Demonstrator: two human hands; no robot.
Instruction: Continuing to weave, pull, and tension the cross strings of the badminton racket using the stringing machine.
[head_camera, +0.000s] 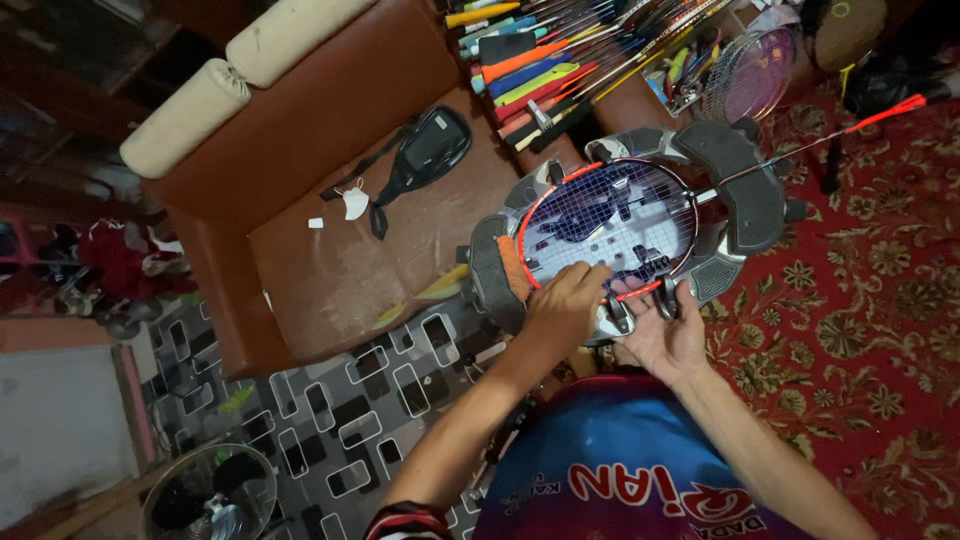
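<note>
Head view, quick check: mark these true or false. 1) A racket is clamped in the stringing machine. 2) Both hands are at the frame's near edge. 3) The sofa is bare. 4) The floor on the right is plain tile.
1) True: the red-framed badminton racket sits in the stringing machine.
2) True: the left hand rests on the strings, the right hand under the rim.
3) False: a black bag and a white face mask lie on the brown sofa.
4) False: a red patterned carpet covers it.
</note>
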